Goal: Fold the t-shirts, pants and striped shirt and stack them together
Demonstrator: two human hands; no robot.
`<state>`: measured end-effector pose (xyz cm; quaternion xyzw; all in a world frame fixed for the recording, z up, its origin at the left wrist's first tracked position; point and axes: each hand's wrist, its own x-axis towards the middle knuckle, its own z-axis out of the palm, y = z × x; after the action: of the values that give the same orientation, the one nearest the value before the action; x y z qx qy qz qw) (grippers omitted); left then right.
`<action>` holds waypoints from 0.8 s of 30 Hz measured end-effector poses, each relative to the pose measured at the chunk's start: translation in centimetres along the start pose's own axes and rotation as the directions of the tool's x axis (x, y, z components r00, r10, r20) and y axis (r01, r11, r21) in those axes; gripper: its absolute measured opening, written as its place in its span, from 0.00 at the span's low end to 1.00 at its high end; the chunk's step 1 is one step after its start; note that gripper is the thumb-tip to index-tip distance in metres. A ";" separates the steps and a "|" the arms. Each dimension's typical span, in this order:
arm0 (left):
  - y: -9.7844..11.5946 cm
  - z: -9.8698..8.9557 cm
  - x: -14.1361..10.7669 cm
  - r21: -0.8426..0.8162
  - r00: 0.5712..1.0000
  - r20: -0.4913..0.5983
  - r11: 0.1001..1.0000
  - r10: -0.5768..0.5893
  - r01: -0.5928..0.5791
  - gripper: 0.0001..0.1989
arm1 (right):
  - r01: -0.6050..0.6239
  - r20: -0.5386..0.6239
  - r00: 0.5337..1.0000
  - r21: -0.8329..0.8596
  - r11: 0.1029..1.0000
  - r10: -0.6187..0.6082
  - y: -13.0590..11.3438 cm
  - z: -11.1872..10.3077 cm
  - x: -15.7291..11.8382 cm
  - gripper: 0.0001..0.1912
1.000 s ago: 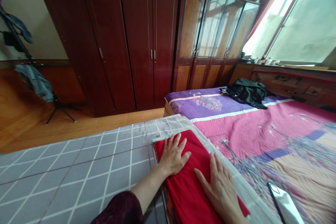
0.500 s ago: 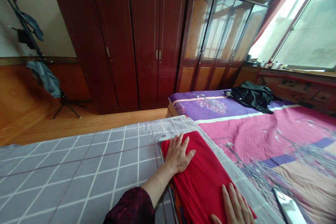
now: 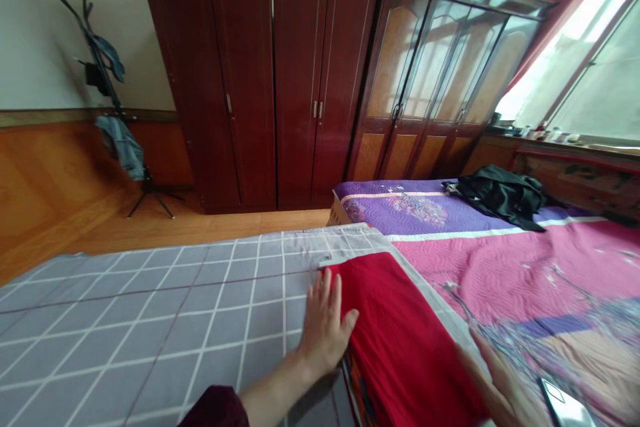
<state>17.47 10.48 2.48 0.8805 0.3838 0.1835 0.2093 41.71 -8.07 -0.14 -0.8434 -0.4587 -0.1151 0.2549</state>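
Observation:
A folded red cloth (image 3: 400,333) lies on the grey checked bedspread (image 3: 200,313), with other coloured layers showing beneath its left edge. At that left edge is my left hand (image 3: 327,327), its fingers stretched out and thumb apart, nothing held in it. My right hand (image 3: 500,373), smeared by motion, is at the cloth's lower right edge with its fingers extended and no object in it. Whether either hand presses on the cloth is hard to tell.
To the right, a phone (image 3: 565,403) lies on the pink and purple bedspread (image 3: 500,267). Farther back is a black garment (image 3: 500,193). Dark red wardrobes (image 3: 300,93) line the wall, with a coat stand (image 3: 107,80) at the left.
My left hand has shifted from on top of the red cloth to its left edge. My right hand has moved outward to the cloth's right edge. The view has turned slightly left.

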 end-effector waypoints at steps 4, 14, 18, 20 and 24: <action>3.7 -0.8 -2.7 -0.163 0.955 0.128 0.956 0.267 -0.245 0.35 | 0.202 0.018 0.979 -0.004 0.979 -0.202 -4.0 2.9 4.2 0.30; 0.4 -1.7 -5.0 -0.275 0.919 0.300 0.946 0.255 -0.172 0.35 | 0.265 0.136 0.952 0.070 0.962 -0.273 -2.0 5.3 3.4 0.22; 0.0 -1.2 -5.9 -0.409 0.974 0.212 0.912 0.087 0.008 0.33 | -0.045 0.142 0.990 0.185 0.982 0.019 -2.9 3.5 4.6 0.24; 0.2 -0.7 -5.9 -0.565 0.979 0.169 0.804 -0.109 0.187 0.34 | -0.155 0.177 0.978 0.273 0.950 0.109 -3.6 2.5 5.6 0.25; 1.3 -0.2 -5.3 -0.856 0.910 0.281 0.350 -0.305 0.381 0.41 | -0.323 0.346 0.921 0.422 0.847 0.178 -4.1 1.3 7.3 0.23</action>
<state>14.78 5.79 2.45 0.5382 0.3940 0.2788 0.6909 42.29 -0.30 3.25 -0.8165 -0.3900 0.1612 0.3939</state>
